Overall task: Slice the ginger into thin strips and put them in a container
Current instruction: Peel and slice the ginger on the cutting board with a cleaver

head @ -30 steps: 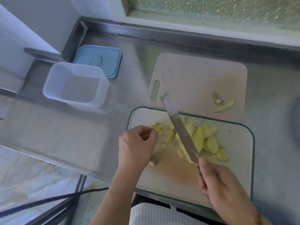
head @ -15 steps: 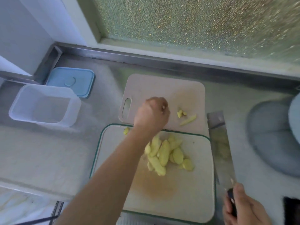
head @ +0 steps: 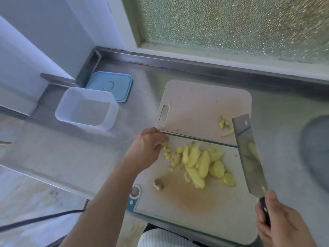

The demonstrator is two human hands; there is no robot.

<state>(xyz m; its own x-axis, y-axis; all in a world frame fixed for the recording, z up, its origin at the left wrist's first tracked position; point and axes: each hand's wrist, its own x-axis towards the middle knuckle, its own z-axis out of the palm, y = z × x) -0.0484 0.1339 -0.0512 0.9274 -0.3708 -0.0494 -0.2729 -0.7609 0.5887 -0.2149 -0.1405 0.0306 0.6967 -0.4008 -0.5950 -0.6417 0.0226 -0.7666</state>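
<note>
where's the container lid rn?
Head view, upper left: the blue lid lies flat on the steel counter in the back corner, directly behind the empty clear container, left of the far cutting board.

Soft daylight through the frosted window (head: 231,27); wide-angle bending, slight motion blur.

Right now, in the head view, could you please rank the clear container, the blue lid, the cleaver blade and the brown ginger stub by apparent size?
1. Clear container
2. Blue lid, partly hidden, farther away; the cleaver blade looks similar, so unranked
3. Brown ginger stub
</note>
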